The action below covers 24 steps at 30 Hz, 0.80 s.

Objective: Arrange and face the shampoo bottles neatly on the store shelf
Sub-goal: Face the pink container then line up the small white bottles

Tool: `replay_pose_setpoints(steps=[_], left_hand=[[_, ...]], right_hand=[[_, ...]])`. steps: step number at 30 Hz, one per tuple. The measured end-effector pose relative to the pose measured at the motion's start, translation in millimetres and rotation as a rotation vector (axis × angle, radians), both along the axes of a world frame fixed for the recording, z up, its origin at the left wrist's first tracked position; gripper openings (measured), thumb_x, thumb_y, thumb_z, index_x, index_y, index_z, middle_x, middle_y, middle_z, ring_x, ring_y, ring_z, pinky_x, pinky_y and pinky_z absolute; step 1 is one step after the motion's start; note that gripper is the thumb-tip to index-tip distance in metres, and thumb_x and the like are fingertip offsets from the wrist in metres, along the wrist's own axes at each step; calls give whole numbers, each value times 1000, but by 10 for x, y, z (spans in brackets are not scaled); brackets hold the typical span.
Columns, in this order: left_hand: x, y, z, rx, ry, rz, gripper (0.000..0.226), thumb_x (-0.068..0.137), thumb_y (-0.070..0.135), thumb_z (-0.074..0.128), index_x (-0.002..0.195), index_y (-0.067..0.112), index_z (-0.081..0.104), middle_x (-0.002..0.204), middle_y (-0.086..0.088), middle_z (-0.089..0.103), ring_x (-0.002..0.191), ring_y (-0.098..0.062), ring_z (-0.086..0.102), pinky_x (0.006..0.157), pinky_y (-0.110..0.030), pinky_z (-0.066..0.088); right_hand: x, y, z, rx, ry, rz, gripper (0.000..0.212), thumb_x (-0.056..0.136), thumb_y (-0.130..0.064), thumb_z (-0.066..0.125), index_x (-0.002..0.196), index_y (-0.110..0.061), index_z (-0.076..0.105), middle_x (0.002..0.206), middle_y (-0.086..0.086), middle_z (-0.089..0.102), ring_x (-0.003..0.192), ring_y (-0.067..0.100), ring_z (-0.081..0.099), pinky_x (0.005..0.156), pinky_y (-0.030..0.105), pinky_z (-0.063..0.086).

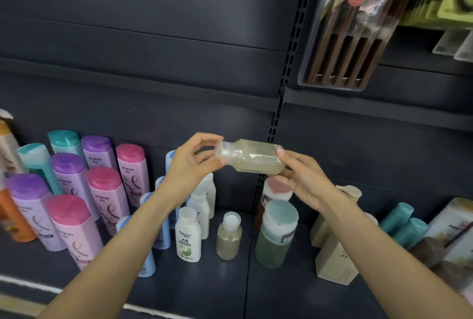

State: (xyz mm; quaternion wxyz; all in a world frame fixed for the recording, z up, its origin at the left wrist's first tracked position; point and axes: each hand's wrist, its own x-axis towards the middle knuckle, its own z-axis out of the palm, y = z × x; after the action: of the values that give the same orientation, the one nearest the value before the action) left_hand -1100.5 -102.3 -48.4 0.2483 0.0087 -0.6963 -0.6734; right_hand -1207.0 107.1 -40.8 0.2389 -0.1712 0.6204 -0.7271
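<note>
A small clear bottle of pale yellow liquid (252, 156) lies sideways in the air above the dark shelf (204, 285). My left hand (190, 165) pinches its clear cap end. My right hand (300, 178) holds its base between thumb and fingers. Below stands a matching clear bottle (228, 237), next to a white Rocien bottle (188, 235) with more white bottles behind it. Rows of pink-, purple- and teal-capped bottles (74, 226) fill the left side.
A tall green-liquid bottle with a blue-grey cap (277, 234) stands right of centre, a red-capped one behind it. Beige boxes (335, 257) and teal bottles (407, 226) sit further right. Light blue bottles (160, 231) stand partly behind my left forearm. A boxed pack of chopsticks (350, 45) hangs above.
</note>
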Motion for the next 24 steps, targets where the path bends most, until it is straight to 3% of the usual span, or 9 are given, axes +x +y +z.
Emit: replay_pose_setpoints(steps=[3, 6, 12, 16, 19, 21, 24], left_hand=[[69, -71, 36, -152, -36, -44, 39, 77, -4, 71, 109, 14, 61, 114, 2, 65, 100, -12, 66, 85, -23, 53], [110, -96, 13, -169, -52, -39, 40, 77, -4, 71, 110, 16, 61, 116, 6, 65, 102, -12, 66, 86, -24, 54], [108, -122, -19, -127, -26, -10, 41, 78, -1, 70, 112, 21, 62, 112, 4, 65, 99, -10, 66, 82, -19, 52], [60, -135, -38, -23, -78, 33, 34, 83, 7, 68, 110, 27, 66, 99, 0, 70, 89, -15, 70, 81, -23, 55], [10, -161, -57, 160, -139, 16, 17, 88, 12, 63, 102, 20, 68, 91, -4, 72, 86, -20, 70, 79, -23, 56], [-14, -168, -40, 221, -229, 29, 11, 89, 23, 62, 96, 15, 67, 96, -13, 69, 82, -22, 71, 75, -21, 56], [-49, -181, -6, 144, -292, 32, 23, 90, 36, 57, 89, 15, 64, 97, -12, 68, 81, -18, 70, 73, -20, 55]], right_hand=[[1, 35, -33, -33, 7, -8, 43, 81, -26, 64, 119, -7, 61, 113, 12, 68, 104, 23, 66, 92, 33, 53], [7, 55, -51, -27, 29, -12, 50, 75, -23, 69, 123, -14, 58, 111, 10, 69, 103, 25, 66, 96, 37, 51], [80, 7, -59, -20, 76, -26, 46, 76, -30, 68, 119, -16, 61, 112, 10, 68, 100, 23, 67, 86, 35, 55], [114, -36, -57, -3, 63, 46, 45, 82, -24, 65, 125, -17, 58, 117, 6, 66, 102, 19, 66, 77, 22, 53], [113, -44, -52, 54, 93, 52, 43, 84, -11, 65, 126, -18, 58, 110, 6, 69, 92, 17, 67, 75, 24, 53], [114, -59, -43, 109, 88, 15, 35, 84, -19, 67, 119, -21, 62, 105, 7, 70, 83, 17, 66, 73, 27, 54], [123, -87, -53, 216, 73, -34, 34, 82, -39, 67, 108, -17, 68, 95, 9, 69, 75, 16, 65, 63, 25, 52]])
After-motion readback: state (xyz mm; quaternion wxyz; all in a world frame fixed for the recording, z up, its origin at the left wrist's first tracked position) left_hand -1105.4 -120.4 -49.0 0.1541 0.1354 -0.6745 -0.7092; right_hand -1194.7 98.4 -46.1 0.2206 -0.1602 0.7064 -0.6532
